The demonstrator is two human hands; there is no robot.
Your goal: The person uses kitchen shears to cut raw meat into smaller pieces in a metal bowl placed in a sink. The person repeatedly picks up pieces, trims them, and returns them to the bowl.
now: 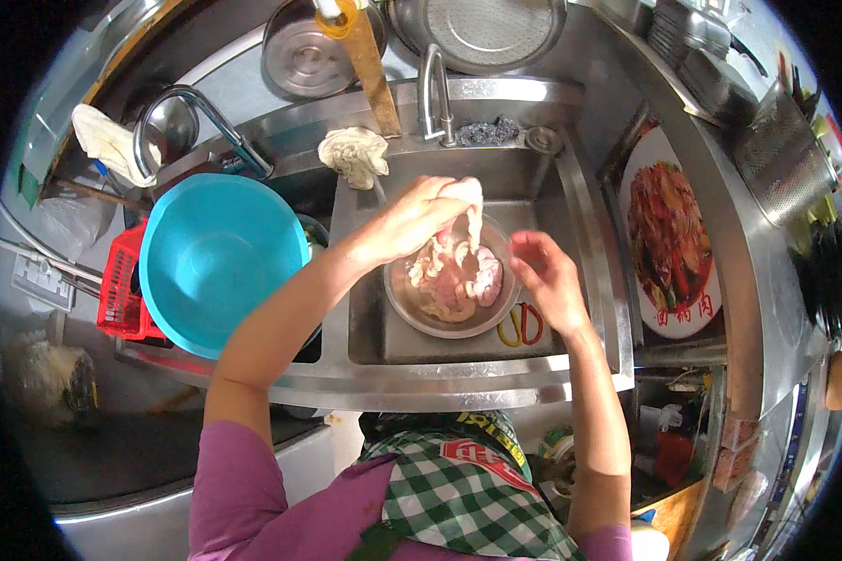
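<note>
My left hand (431, 210) is raised over a round metal bowl (401, 308) and grips a pale, soft strip of raw meat or offal (474, 221), which hangs down into the bowl. Several more pale and pinkish raw pieces (449, 287) lie in the bowl, apparently in water. At the bowl's right rim, my right hand (547, 273) is loosely curled, thumb and fingers apart, with nothing visible between them. The bowl stands in a stainless steel sink (421, 350). Scissors with one yellow and one red handle loop (520, 325) lie beside it, their blades hidden.
A large turquoise plastic basin (217, 259) stands left of the sink, over a red plastic basket (123, 287). Behind are a curved faucet (435, 98), a crumpled cloth (354, 156) and a dark scouring pad (488, 131). A metal shelf (751, 280) runs along the right.
</note>
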